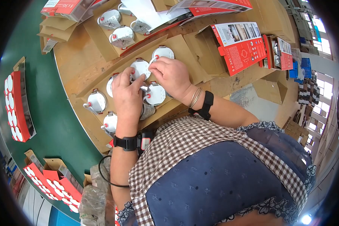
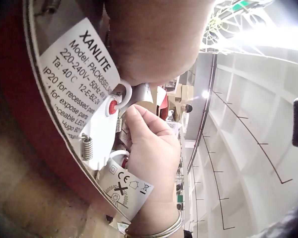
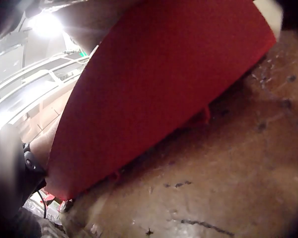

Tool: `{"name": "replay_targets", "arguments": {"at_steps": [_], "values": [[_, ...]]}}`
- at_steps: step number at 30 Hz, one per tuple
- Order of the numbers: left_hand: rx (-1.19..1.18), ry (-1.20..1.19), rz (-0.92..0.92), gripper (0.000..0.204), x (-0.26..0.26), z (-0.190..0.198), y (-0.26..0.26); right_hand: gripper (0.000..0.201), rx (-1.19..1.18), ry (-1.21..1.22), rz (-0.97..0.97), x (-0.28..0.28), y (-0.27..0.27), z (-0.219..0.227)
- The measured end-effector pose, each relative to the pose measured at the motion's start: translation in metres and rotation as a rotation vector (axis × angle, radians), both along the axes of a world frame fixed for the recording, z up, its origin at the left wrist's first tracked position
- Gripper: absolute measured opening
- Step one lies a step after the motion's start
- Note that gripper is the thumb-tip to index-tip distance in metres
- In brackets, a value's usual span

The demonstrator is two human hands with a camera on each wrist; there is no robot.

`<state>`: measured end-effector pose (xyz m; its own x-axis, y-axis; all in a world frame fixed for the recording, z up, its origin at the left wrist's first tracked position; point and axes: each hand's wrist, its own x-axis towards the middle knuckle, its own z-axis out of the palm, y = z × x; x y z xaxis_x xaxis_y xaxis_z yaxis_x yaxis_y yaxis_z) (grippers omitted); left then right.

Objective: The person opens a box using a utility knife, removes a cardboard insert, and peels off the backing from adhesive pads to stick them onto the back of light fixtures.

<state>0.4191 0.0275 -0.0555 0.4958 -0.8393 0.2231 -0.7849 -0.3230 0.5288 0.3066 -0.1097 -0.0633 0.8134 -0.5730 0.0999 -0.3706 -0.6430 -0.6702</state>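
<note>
Round white lamps with red connectors and short white cables sit in an open cardboard box. In the head view, my left hand holds the middle lamp, with thumb and forefinger bent at its near side. Beside it my right hand has thumb and forefinger pinched at a white cable; the left wrist view shows those fingertips of my right hand against the cable of a labelled lamp. The left palm hides part of the box. The right wrist view shows mostly a red panel, neither fingertips nor lamps.
Another box of lamps stands beyond, with a white sheet over it. A red printed box lies at the right on the wooden table. Filled red boxes stand on the green surface at left.
</note>
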Motion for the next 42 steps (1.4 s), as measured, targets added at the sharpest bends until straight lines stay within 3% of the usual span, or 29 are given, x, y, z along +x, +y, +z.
{"name": "replay_targets", "arguments": {"at_steps": [6,8,9,10,12,14,16,17,18,22,29,37,42], "values": [[0.017,-0.010,-0.022,0.040,0.002,0.002,-0.001,0.007,0.065,-0.051,0.026,-0.003,-0.006,0.005],[0.013,-0.041,-0.031,0.043,0.001,0.004,-0.002,0.011,0.009,-0.189,-0.018,-0.011,-0.005,0.014],[-0.017,0.028,0.051,0.042,-0.002,0.013,-0.002,0.011,0.006,-0.196,-0.016,-0.022,-0.004,0.025],[-0.048,0.097,0.131,0.042,-0.006,0.019,0.000,0.013,-0.025,-0.178,0.090,-0.037,-0.003,0.037],[-0.092,0.135,0.110,0.039,-0.007,0.021,0.020,0.016,-0.062,-0.164,0.192,-0.054,0.005,0.044],[-0.129,0.177,0.082,0.037,-0.016,0.028,0.038,0.016,-0.089,-0.057,0.442,-0.068,0.013,0.035],[0.035,0.139,-0.151,0.038,-0.027,0.041,0.052,0.014,-0.077,-0.028,0.413,-0.071,0.015,0.024],[0.077,0.122,-0.176,0.043,-0.035,0.046,0.058,0.014,-0.137,-0.043,0.379,-0.072,0.016,0.022],[0.079,0.122,-0.181,0.043,-0.039,0.044,0.063,0.014,-0.199,-0.055,0.342,-0.073,0.017,0.019],[0.139,0.001,-0.197,0.049,-0.051,0.022,0.068,0.008,-0.064,0.058,0.182,-0.074,0.011,0.015],[0.236,0.043,-0.173,0.064,-0.061,0.024,0.030,0.008,-0.104,0.043,0.041,-0.067,-0.001,0.015],[0.307,-0.106,-0.110,0.065,-0.068,0.024,0.027,0.006,-0.112,0.012,0.053,-0.079,-0.006,0.005],[0.319,-0.066,-0.141,0.066,-0.068,0.028,0.023,0.008,-0.048,0.006,0.026,-0.078,-0.006,0.009]]}}
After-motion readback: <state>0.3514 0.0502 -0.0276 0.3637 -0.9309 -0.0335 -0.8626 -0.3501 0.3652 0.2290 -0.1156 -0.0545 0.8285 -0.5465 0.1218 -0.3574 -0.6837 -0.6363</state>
